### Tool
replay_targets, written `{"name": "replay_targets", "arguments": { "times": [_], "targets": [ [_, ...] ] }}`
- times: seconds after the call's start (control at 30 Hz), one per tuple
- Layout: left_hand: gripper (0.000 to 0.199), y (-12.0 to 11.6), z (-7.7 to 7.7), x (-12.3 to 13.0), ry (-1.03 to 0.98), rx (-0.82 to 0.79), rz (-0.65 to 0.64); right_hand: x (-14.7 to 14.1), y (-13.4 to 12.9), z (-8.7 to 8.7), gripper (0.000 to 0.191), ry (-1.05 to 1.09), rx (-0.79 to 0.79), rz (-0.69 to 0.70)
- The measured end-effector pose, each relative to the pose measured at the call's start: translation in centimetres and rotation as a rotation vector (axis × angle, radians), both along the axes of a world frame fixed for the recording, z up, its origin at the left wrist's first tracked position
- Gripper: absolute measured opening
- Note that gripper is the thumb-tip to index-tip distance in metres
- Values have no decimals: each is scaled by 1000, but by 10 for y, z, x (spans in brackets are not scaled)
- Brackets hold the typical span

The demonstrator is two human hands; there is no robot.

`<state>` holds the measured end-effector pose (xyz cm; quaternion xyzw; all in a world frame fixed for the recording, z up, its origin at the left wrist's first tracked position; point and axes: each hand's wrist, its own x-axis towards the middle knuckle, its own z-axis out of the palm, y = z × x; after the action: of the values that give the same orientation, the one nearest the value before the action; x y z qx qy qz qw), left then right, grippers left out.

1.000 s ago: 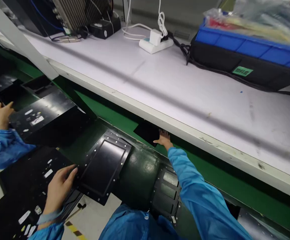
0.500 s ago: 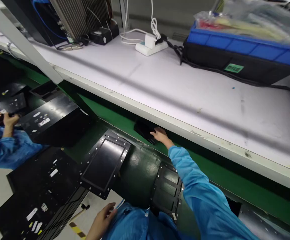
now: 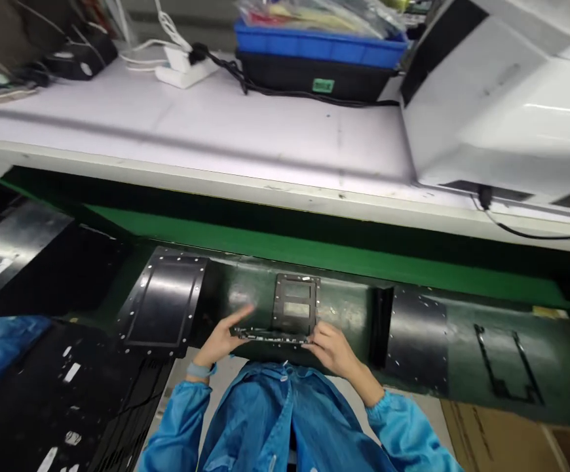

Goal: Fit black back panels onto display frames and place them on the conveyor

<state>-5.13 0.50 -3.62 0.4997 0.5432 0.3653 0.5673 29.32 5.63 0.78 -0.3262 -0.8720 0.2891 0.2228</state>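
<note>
In front of my body, a thin dark circuit board [image 3: 272, 337] is seen nearly edge-on, with small light parts along its edge. My right hand [image 3: 331, 347] pinches its right end between thumb and fingers. My left hand [image 3: 220, 339] is at the other end, its index finger stretched out and slightly blurred, the lower fingers and thumb against the board. Just behind the board, a black frame [image 3: 278, 308] with rectangular openings lies on the green bench, its near part partly covered. The board's flat faces are mostly hidden from me.
Left on the bench [image 3: 240, 288] is a black panel [image 3: 164, 301] with a screen-like centre. To the right are another dark panel [image 3: 417, 341] and a thin black bracket [image 3: 508, 393]. A white shelf [image 3: 246, 141] overhangs the back. A co-worker's blue sleeve [image 3: 4, 347] shows at left.
My view has turned right. My right hand has come back from a dark item under the shelf, and my left hand has risen from my side. Both hands now have the circuit board.
</note>
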Motion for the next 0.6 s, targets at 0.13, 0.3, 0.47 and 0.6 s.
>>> {"name": "replay_targets", "arguments": {
  "times": [0.13, 0.3, 0.47, 0.6],
  "targets": [
    [50, -14, -13, 20, -120, -304, -196, 34, -31, -4, 25, 91, -225, -126],
    [57, -24, -40, 48, -554, -490, 53, 56, -39, -36, 51, 291, -573, -372],
    [66, -8, -52, 98, -883, -460, 117, 37, -60, -80, 56, 557, -970, -687],
    [60, -6, -70, 140, -780, -504, 147, 10, -73, -106, 63, 765, -1109, -852]
  ]
}}
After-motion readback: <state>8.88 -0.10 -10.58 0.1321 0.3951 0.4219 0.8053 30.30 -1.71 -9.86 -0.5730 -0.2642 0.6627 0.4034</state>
